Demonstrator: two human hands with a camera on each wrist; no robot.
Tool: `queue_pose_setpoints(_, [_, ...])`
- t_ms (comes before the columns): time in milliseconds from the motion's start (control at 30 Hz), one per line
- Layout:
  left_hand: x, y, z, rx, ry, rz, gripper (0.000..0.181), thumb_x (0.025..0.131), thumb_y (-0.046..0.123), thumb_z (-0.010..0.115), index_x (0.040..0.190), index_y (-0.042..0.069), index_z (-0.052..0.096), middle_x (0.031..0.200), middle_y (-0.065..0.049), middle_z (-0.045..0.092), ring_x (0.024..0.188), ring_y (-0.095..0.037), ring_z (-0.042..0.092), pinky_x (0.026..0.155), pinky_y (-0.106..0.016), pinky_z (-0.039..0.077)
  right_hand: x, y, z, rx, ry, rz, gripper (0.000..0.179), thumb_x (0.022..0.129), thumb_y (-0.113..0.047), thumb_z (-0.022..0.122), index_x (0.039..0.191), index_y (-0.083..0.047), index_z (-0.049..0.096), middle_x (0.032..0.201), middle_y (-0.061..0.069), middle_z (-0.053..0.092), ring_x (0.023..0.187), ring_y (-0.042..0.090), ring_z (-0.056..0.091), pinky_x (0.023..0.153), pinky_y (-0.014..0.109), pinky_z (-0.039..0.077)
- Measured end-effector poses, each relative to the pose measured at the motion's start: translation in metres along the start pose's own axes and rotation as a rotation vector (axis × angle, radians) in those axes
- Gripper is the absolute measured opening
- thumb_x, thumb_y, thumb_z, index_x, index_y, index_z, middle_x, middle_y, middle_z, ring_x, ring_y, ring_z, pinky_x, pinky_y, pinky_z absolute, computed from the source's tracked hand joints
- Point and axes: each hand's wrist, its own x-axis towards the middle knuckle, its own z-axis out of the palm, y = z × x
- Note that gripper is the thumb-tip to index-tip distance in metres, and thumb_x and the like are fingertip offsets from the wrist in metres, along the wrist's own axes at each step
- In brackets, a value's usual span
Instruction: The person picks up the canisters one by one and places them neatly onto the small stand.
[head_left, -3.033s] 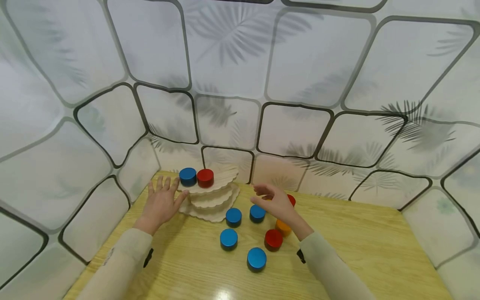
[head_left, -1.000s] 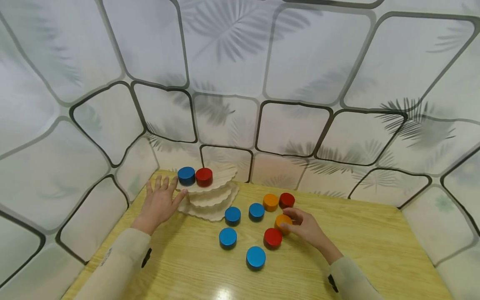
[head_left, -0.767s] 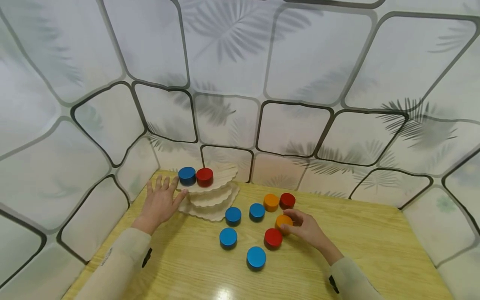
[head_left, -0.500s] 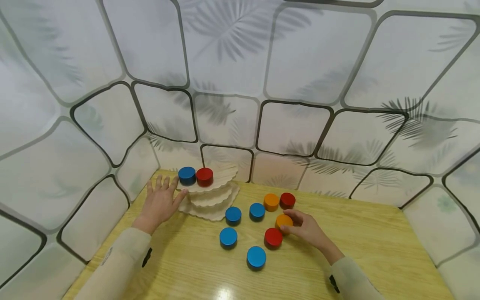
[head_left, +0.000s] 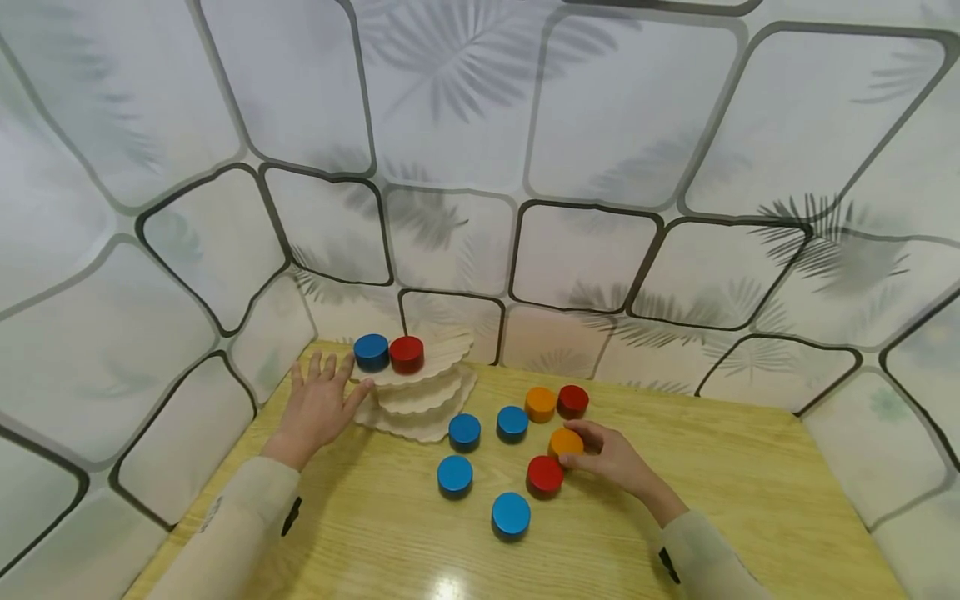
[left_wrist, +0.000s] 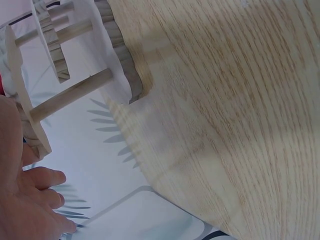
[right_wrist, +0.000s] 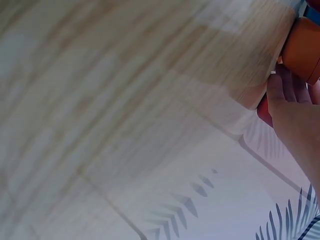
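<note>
"What's the largest thing there?"

"The pale wall (head_left: 450, 125), patterned with rounded outlines and grey fronds. It rises behind and on both sides of the wooden bench (head_left: 712, 500)."

"And on the bench?"

"A cream stand (head_left: 423, 427) with scalloped tiers, at the back left. The left wrist view shows round posts (left_wrist: 72, 96) joining them."

"Whose arms are those?"

"A person's, in pale sleeves (head_left: 247, 500). The left hand (head_left: 317, 412) is at the stand's left side, its fingers spread and released. The thumb overlaps the top tier's edge; how firmly it touches, I can't tell."

"The right hand (head_left: 618, 462)?"

"Thumb and fingers are grasping the nearer orange disc (head_left: 566, 440), just beyond the nearer red disc (head_left: 544, 477). I can't tell whether it has left the bench."

"Other discs?"

"A farther orange disc (head_left: 540, 403) lies beside a farther red disc (head_left: 573, 402). Four blue discs (head_left: 455, 475) lie to their left, apart from one another. Up on the top tier, a blue one (head_left: 371, 353) and a red one (head_left: 407, 356) sit side by side."
</note>
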Motion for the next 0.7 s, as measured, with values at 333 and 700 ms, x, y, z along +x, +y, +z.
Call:
queue_pose_setpoints(333, [0.0025,-0.0005,-0.0017,-0.006,0.003,0.012,0.075,0.112,0.053,0.04,0.161,-0.003,0.036,0.158,-0.041,0.038,0.153,-0.063,0.022,0.119,-0.082,0.014,0.0003,-0.0011,-0.0019,-0.029,-0.009,-0.055,0.065,0.096,-0.027,0.079,0.148,0.003,0.056,0.146,0.02,0.063,0.127,0.033,0.064,0.107,0.03,0.052])
queue_pose_setpoints(700, [0.0,0.0015,-0.0025,0.006,0.004,0.007,0.073,0.113,0.051,0.04,0.162,-0.003,0.037,0.158,-0.04,0.039,0.153,-0.062,0.024,0.119,-0.082,0.016,-0.0016,-0.0015,-0.0013,-0.022,-0.005,-0.019,0.065,0.093,-0.023,0.082,0.148,0.0,0.058,0.146,0.017,0.065,0.129,0.033,0.064,0.109,0.033,0.052])
